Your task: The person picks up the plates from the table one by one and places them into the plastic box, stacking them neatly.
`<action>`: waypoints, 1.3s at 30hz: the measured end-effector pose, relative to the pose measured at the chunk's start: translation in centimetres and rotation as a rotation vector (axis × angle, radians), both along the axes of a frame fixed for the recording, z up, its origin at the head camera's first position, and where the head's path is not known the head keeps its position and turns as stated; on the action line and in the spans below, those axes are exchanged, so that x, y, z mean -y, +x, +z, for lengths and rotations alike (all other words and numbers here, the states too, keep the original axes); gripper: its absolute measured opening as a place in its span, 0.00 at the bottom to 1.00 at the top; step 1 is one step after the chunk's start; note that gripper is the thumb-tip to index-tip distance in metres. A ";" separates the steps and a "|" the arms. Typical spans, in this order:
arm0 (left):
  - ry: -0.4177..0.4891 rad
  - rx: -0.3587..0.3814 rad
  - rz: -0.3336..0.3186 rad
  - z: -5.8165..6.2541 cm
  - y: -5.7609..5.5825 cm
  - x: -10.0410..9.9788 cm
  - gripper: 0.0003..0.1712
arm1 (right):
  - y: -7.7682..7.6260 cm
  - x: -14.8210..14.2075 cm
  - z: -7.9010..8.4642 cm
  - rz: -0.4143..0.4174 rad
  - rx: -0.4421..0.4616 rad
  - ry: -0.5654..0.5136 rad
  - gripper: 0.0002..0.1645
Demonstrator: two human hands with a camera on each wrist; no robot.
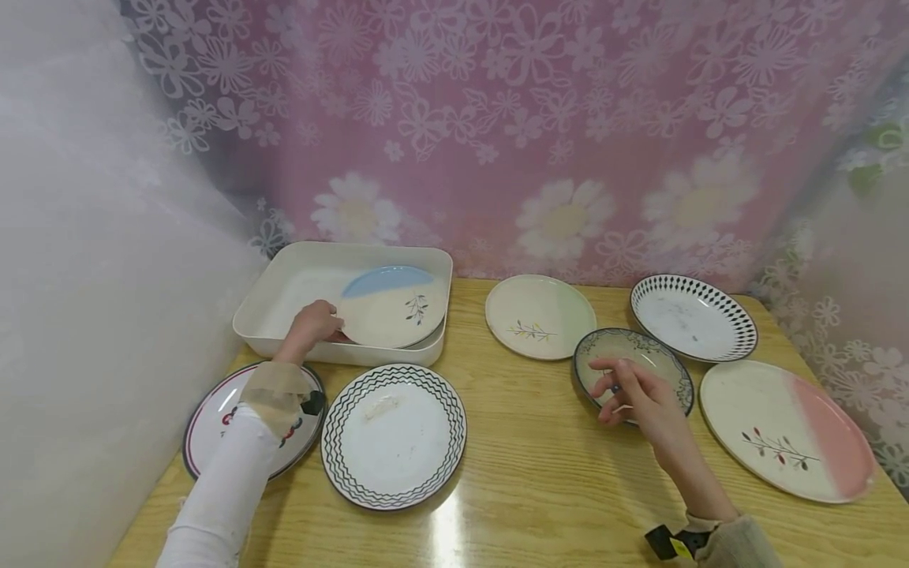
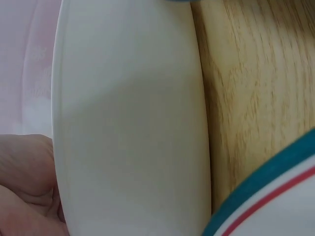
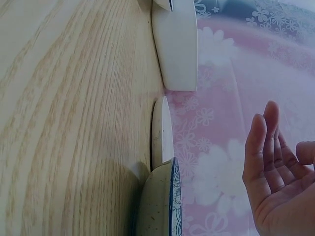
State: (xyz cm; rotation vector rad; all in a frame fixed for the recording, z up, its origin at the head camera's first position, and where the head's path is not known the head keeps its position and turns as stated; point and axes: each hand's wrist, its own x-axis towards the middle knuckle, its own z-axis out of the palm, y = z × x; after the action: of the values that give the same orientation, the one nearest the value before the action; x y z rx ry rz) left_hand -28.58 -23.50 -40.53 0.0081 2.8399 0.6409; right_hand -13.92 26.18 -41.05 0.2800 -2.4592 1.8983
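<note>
In the head view my left hand (image 1: 312,325) reaches over the front rim of a white rectangular basin (image 1: 284,272). It grips the left edge of a round cream-and-blue plate (image 1: 387,312) with a leaf sprig, tilted inside the basin. The left wrist view shows part of that hand (image 2: 27,184) behind the basin wall (image 2: 133,123); its fingertips are hidden. Above a blue-rimmed patterned bowl (image 1: 656,359) hovers my right hand (image 1: 646,402), fingers loosely bent and holding nothing. The right wrist view has this hand (image 3: 283,191) apart from the bowl (image 3: 155,201).
Under my left forearm lies a red-and-blue rimmed plate (image 1: 206,434), beside a zigzag-rimmed plate (image 1: 394,438). A cream-and-green plate (image 1: 540,312), a diamond-rimmed dish (image 1: 692,315) and a cream-and-pink plate (image 1: 781,426) are on the wooden table (image 1: 525,489). A floral curtain (image 1: 497,158) hangs behind.
</note>
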 end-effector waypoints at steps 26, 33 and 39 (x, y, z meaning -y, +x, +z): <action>0.171 -0.077 0.122 0.2 0.4 0.4 0.30 | -0.1 -2.1 1.9 -0.049 -0.058 0.052 0.23; 0.293 -0.316 0.174 1.6 1.5 -1.4 0.23 | -0.8 -4.4 3.0 -0.075 -0.109 0.005 0.19; 0.436 -0.436 0.125 3.2 3.2 -4.3 0.19 | -2.1 -7.4 3.7 -0.155 -0.123 0.074 0.18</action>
State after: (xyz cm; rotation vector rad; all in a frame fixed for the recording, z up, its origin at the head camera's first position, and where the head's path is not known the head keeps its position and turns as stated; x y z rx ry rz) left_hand -25.36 -19.20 -37.38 0.0499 3.0476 1.4303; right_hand -16.04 33.59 -37.38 0.1944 -2.3975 1.6813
